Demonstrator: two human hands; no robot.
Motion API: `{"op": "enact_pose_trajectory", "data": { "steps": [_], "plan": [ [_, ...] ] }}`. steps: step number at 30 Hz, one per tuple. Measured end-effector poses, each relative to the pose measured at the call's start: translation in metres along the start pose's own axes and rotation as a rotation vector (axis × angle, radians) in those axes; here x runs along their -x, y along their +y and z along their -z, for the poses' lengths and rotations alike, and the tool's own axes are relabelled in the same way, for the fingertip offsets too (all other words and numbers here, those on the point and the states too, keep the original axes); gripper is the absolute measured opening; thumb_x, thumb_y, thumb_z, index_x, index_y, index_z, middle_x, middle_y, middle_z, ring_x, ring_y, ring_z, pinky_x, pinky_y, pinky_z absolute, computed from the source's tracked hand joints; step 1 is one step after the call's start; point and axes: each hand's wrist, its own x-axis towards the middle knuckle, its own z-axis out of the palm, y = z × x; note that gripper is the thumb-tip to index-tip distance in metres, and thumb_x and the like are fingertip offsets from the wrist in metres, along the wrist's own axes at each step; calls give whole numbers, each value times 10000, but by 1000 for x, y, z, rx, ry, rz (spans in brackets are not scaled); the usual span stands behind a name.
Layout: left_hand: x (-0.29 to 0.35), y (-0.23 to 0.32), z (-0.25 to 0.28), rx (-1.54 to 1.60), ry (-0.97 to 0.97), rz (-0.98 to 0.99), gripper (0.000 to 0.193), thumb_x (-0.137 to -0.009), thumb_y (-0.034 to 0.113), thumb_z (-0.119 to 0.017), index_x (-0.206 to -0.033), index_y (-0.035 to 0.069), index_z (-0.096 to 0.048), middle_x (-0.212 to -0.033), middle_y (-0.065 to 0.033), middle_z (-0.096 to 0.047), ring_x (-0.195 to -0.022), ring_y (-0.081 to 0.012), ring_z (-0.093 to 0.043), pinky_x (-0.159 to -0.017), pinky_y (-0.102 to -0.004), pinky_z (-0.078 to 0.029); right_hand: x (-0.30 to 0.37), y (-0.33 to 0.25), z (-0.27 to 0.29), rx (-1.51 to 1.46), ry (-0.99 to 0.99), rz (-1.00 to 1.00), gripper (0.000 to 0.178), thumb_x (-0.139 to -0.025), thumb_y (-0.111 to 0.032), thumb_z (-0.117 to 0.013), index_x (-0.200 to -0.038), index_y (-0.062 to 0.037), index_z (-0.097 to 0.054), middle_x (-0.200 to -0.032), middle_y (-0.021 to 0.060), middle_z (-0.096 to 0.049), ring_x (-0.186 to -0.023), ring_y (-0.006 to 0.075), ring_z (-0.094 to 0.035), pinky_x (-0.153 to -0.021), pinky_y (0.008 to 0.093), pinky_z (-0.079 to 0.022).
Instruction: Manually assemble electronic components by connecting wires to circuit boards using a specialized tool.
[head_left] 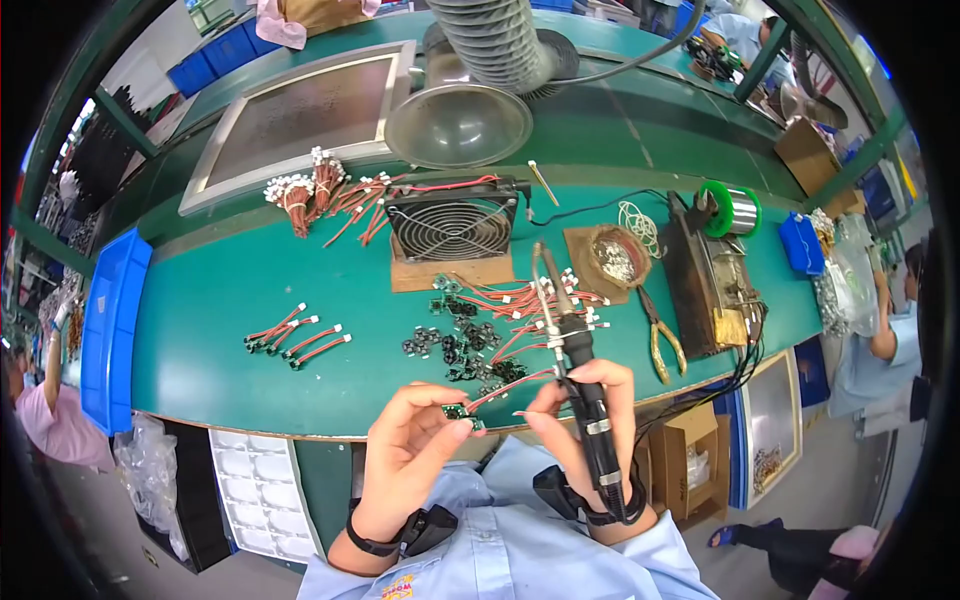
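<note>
Electronics assembly workshop. Signs: soldering iron (580,348), solder spool (742,211), extractor hose (490,40) over green bench (200,345); other people (872,360) either side.

Both forearms rise from the lower edge of the frame, the left forearm (352,556) left of the middle and the right forearm (636,531) right of it. The left hand (396,452), at lower centre, slants up to the right, its thumb (436,449) and bent fingers (412,401) brought together in a pinch. The right hand (565,447) stands just beside it without touching, fingers curled in a grip, thumb side toward the left hand, its wrist below
</note>
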Motion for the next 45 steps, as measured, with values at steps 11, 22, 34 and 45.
{"op": "enact_pose_trajectory", "data": {
  "steps": [11, 22, 34, 45],
  "plan": [
    [-11, -4, 0, 397, -53, 126, 245, -858, 163, -573, -1019, -1, -486, -934, -79, -519, -839, -159, -515, -729, -300, -437, 0, -2, -9, 54, -165, 7, 466, -741, 89, -639, -1078, -56, -351, -830, 103, -556, -728, 136, -569, -667, 272, -479],
    [-8, -15, 5, 670, -139, 292, 308, -863, 218, -571, -1049, 6, -447, -893, -87, -526, -812, -167, -514, -726, -302, -447, 0, -3, -16, 159, -258, 159, 461, -732, 69, -656, -1064, -39, -354, -790, 97, -586, -700, 140, -591, -687, 256, -456],
    [-11, -25, 14, 818, -333, 253, 271, -897, 160, -523, -1121, 12, -483, -1090, -90, -538, -1041, -255, -529, -905, -382, -423, -2, -7, -16, 199, -252, 189, 461, -714, 48, -676, -1054, -51, -381, -748, 60, -614, -694, 121, -601, -840, 283, -342],
    [-9, -19, 10, 675, -220, 237, 273, -878, 174, -558, -1089, 13, -492, -993, -66, -540, -932, -180, -521, -806, -312, -430, -4, -9, -14, 244, -252, 200, 458, -713, 49, -677, -1057, -54, -391, -754, 45, -615, -701, 125, -594, -792, 277, -385]
  ]
}}
